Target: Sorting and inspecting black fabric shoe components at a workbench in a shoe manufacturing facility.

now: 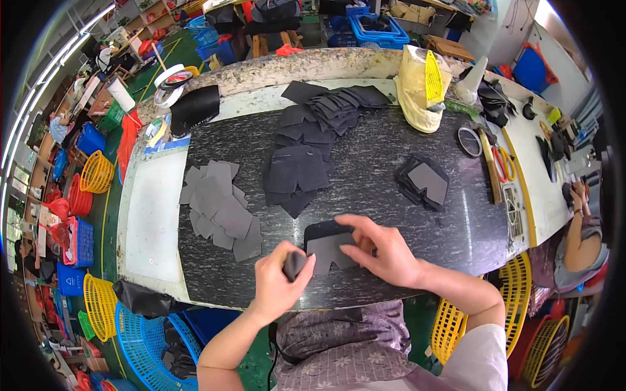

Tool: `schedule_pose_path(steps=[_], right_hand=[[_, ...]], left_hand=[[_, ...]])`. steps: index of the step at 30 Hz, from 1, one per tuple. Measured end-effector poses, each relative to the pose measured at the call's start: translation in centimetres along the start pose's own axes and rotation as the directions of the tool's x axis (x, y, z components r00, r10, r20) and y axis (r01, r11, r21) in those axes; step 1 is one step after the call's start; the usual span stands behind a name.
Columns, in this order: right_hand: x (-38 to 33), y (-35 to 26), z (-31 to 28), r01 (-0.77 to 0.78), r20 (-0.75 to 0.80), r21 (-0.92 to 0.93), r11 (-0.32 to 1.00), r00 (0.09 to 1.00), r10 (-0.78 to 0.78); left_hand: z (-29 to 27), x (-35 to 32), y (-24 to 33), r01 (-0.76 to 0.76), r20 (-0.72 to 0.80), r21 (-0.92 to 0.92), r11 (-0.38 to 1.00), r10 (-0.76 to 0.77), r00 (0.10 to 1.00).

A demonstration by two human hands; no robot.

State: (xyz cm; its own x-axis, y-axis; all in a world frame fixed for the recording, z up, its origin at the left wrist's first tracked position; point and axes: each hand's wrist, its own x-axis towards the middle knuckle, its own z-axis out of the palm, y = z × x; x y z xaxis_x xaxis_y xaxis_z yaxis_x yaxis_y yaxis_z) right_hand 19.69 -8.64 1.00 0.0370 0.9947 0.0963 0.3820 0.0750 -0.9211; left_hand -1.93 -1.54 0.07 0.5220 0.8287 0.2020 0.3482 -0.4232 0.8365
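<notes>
Closest to the viewer, both hands work at the near edge of the dark stone counter (404,215). Her left hand (279,279) has its grip closed around a small dark grey tool or pad (295,264), though what kind it is I cannot tell. Her right hand (385,251) lies spread, fingers pressing flat on a grey cut piece (329,251), so its grip is open and holds nothing. That cut piece sits on top of a black piece (323,229) of about the same outline, right at the counter's front edge, between the two hands. It looks thin, light and limp, like foam or felt sheet, so I would judge it bends readily and slides on the polished stone; pinching it at an edge or corner, or pinning it flat with the fingers, seems the way to hold it. Behind the cut piece and to its left lies a loose spread of grey pieces (218,208), roughly a dozen. Straight behind it is a long heap of darker pieces (306,150), too many and too overlapped to count. Behind and to its right is one small stack (424,184), a grey piece uppermost. Farther back on that side stand a yellow bag (420,88) and a pair of red-handled scissors (501,164).
</notes>
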Motion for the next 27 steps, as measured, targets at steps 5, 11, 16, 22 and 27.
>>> schedule_pose_path(steps=[5,11,16,22,27], right_hand=[[1.1,1.6,0.7,0.196,0.066,-0.392,0.899,0.980,-0.185],[2.2,1.0,-0.1,0.378,0.164,-0.622,0.686,0.919,-0.358],[10.2,1.0,0.0,0.512,0.054,-0.496,0.702,0.824,-0.564],[13.3,3.4,-0.2,0.359,0.112,-0.093,0.929,0.931,-0.348],[14.6,2.9,-1.3,0.268,-0.182,0.127,0.955,0.953,-0.243]], left_hand=[[0.9,1.1,-1.2,0.013,0.071,0.050,0.999,-0.017,0.997],[-1.0,1.7,-1.4,-0.210,0.147,0.457,0.864,0.160,0.976],[-4.5,3.7,-1.2,0.076,0.003,0.110,0.991,-0.077,0.997],[-2.0,5.3,-1.6,-0.363,0.173,0.130,0.923,0.339,0.925],[-0.1,8.6,-2.1,-0.598,0.240,0.289,0.747,0.548,0.801]])
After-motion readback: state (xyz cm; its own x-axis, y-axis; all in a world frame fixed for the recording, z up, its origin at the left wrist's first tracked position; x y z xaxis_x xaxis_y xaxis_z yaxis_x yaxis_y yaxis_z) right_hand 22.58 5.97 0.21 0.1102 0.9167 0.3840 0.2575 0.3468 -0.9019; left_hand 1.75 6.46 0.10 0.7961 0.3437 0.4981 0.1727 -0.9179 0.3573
